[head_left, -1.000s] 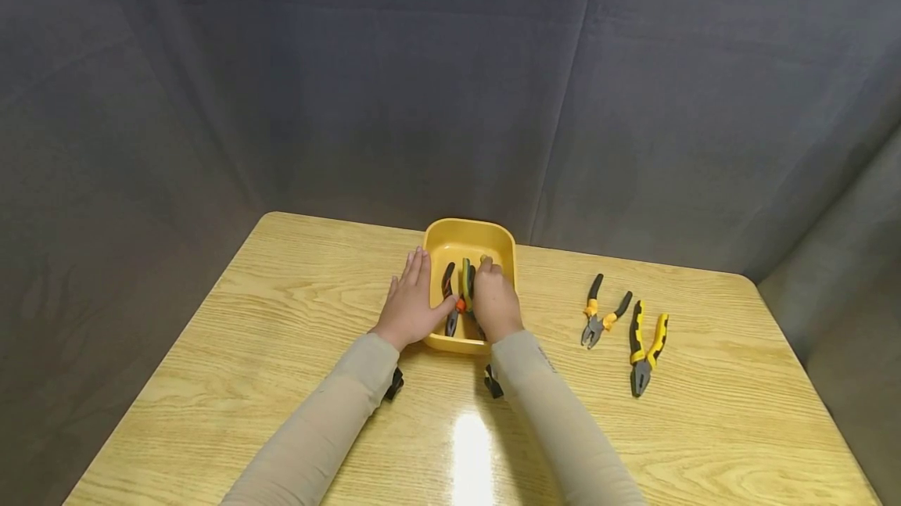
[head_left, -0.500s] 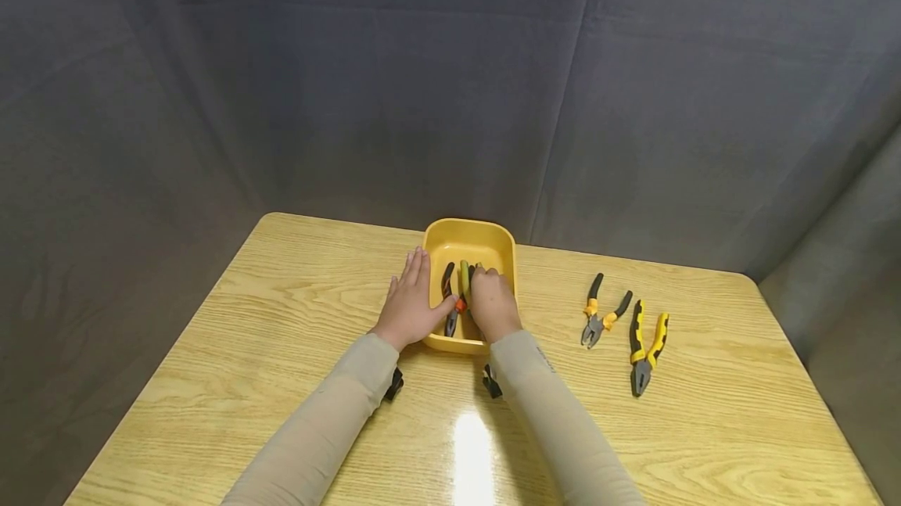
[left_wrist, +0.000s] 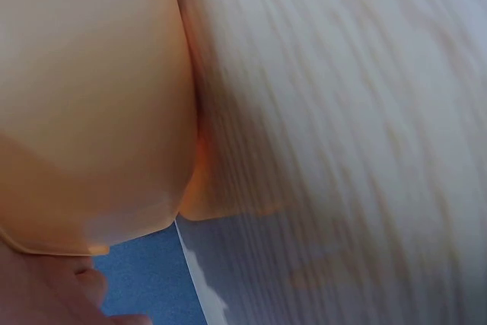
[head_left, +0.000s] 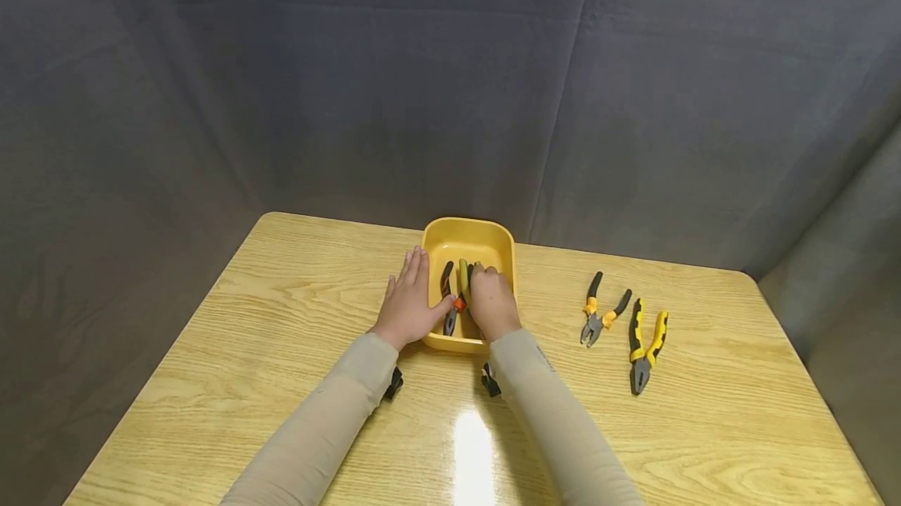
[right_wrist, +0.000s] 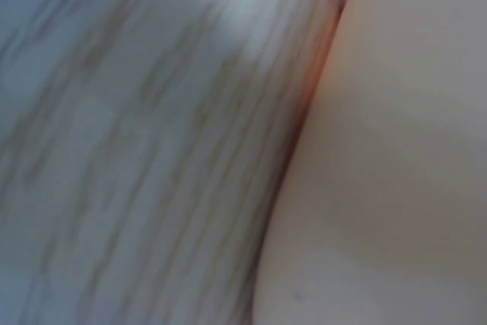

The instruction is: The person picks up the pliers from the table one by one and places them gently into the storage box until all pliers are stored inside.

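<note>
The yellow tray sits at the far middle of the wooden table. Inside it lie orange-handled pliers and, just beside them, green-handled pliers, which the right hand grasps with curled fingers. The left hand rests flat and relaxed against the tray's left wall. Well to the right of the tray lie small pliers and large yellow-black pliers.

- A staged recording booth more than a lived-in room: grey cloth backdrop hangs on every side.
- One bare wood-grain desk stands before it.
- Workshop tools: two pliers lie on it, beside a yellow tray.
</note>
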A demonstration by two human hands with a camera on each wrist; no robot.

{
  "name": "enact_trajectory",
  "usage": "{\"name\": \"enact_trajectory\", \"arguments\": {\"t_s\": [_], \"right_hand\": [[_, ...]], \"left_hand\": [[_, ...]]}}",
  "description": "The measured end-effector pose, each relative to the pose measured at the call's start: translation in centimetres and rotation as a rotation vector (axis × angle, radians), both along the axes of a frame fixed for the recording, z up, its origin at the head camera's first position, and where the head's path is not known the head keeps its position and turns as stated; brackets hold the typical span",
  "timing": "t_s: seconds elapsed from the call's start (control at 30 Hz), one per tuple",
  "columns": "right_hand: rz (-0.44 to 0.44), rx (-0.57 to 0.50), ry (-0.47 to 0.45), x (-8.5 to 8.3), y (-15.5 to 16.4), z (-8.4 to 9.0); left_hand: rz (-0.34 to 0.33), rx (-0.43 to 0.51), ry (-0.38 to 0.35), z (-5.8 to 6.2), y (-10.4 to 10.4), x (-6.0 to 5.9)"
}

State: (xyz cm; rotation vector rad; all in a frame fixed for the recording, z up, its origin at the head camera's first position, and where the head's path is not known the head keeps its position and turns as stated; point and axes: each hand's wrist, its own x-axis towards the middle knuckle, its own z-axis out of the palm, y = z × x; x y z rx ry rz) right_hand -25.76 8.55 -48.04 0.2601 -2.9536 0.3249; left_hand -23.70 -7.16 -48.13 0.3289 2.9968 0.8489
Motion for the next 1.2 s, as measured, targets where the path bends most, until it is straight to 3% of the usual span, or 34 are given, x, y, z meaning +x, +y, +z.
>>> {"name": "enact_trajectory", "arguments": {"t_s": [0.4,0.83,1.2], "right_hand": [[0.016,-0.048,0.067,-0.01,0.01,0.23],[0.029,-0.189,0.096,-0.14,0.26,0.20],[0.001,-0.279,0.176,0.16,0.24,0.53]], "left_hand": [[0.005,-0.002,0.002,0.17,-0.03,0.13],[0.006,-0.038,-0.009,0.52,0.00,0.29],[0.009,-0.049,-0.006,0.13,-0.05,0.03]]}}
